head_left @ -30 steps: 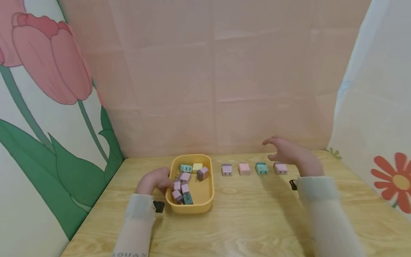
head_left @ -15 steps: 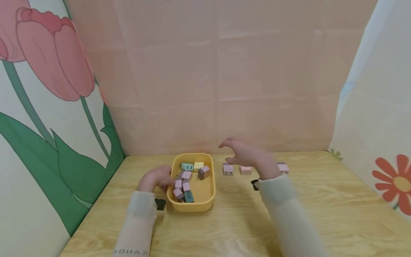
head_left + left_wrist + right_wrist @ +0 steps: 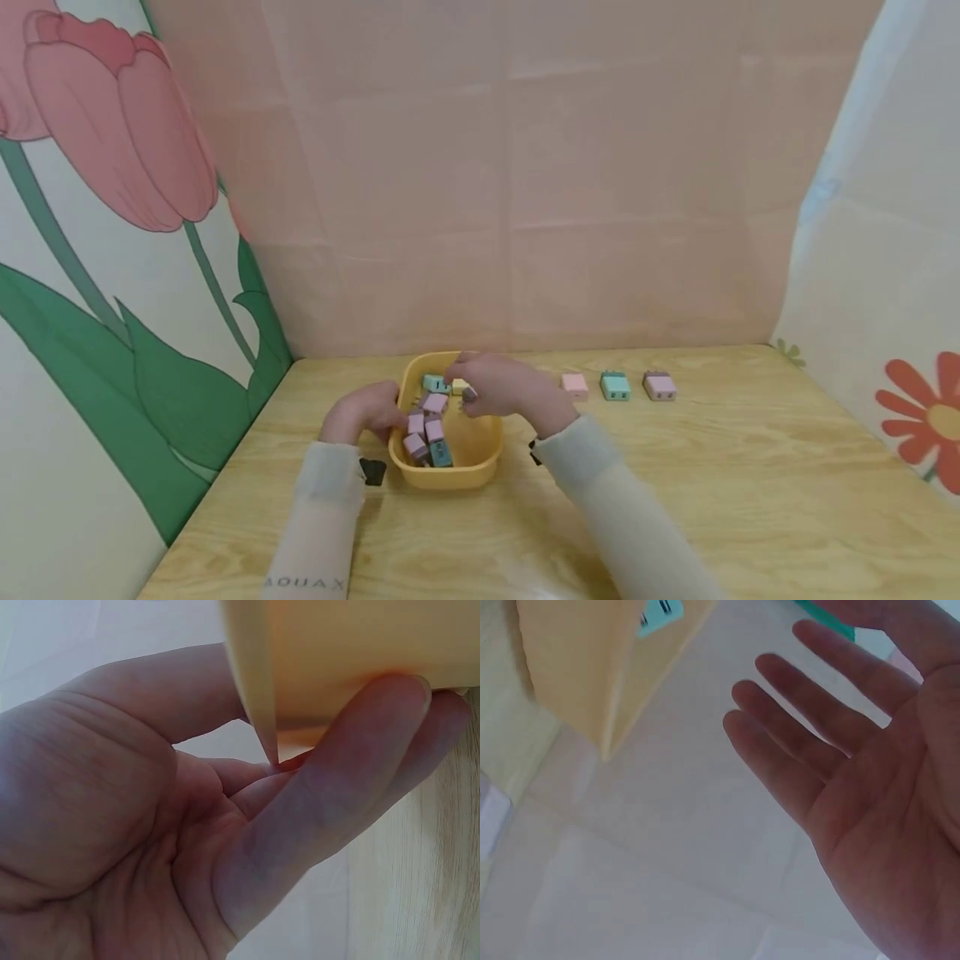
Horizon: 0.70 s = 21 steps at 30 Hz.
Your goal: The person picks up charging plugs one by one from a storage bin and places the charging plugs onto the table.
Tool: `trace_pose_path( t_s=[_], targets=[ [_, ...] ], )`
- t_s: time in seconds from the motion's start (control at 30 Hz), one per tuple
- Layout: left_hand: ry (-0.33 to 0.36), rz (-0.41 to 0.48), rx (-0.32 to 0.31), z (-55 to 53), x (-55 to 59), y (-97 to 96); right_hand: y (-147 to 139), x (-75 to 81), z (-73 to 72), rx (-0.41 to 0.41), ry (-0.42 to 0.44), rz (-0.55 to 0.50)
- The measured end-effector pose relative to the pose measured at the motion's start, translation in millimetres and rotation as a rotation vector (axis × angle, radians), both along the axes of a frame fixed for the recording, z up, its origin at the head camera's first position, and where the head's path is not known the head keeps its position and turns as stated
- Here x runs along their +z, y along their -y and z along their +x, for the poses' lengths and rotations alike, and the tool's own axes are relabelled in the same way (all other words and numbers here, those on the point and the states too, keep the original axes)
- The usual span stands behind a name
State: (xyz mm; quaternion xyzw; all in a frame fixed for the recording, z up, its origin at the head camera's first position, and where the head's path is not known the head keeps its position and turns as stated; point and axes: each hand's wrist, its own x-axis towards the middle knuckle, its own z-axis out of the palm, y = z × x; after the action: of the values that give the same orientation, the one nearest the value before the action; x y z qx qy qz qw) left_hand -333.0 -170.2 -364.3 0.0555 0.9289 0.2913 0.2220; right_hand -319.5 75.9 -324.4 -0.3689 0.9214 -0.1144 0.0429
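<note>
Gripping the yellow tub [image 3: 450,477] at its nine o'clock rim, the left hand [image 3: 367,408] sat in the head view below a sleeve [image 3: 318,533] lettered, seemingly, "AOUAX". Over the tub's two o'clock side hung the right hand [image 3: 506,385]; whether it touched the purple plug [image 3: 469,395] there was unclear. More plugs [image 3: 435,403] lay inside; a pink block [image 3: 574,386], teal block [image 3: 616,387] and lilac block [image 3: 660,387] stood towards three o'clock.

Left wrist: thumb and fingers pinched the tub's wall.

Right wrist: four fingers extended, apart, visibly holding nothing, tub towards eleven o'clock.
</note>
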Motion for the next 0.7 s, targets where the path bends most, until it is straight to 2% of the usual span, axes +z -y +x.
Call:
trace_pose_path(
  t_s=[0.23,0.47,0.7],
  targets=[
    [0.002,-0.004,-0.015,-2.4,3.0,1.6,17,-5.6,4.1,0.072,0.049,0.053],
    [-0.010,0.004,-0.031,-1.5,3.5,2.6,30,-10.8,8.8,0.145,0.165,0.046],
    [0.001,0.010,-0.036,0.4,3.6,2.5,37,-17.2,11.7,0.175,0.121,0.118]
  ],
)
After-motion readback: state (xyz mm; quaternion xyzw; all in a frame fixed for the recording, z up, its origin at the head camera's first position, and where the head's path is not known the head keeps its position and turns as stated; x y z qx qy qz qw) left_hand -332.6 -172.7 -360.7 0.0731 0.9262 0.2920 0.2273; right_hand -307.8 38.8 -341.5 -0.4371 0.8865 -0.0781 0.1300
